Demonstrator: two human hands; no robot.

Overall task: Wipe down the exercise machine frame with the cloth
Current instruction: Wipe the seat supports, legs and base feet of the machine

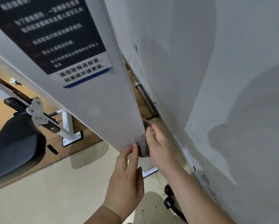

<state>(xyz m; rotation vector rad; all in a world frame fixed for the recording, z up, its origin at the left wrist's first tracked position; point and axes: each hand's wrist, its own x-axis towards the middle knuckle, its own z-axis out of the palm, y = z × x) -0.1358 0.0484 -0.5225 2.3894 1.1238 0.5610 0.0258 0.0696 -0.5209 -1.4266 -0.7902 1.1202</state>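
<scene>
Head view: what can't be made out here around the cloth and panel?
- Cloth: mostly hidden by the right hand and the white panel edge; its full extent is unknown.
- Right hand's fingers: tucked behind the panel, so the grip is unclear.
- Label: upper text blurred and cut off by the top edge.
- Panel's rear face: unseen, it faces the wall.
- Left hand: fingertips at the panel edge; contact with the cloth is uncertain.
</scene>
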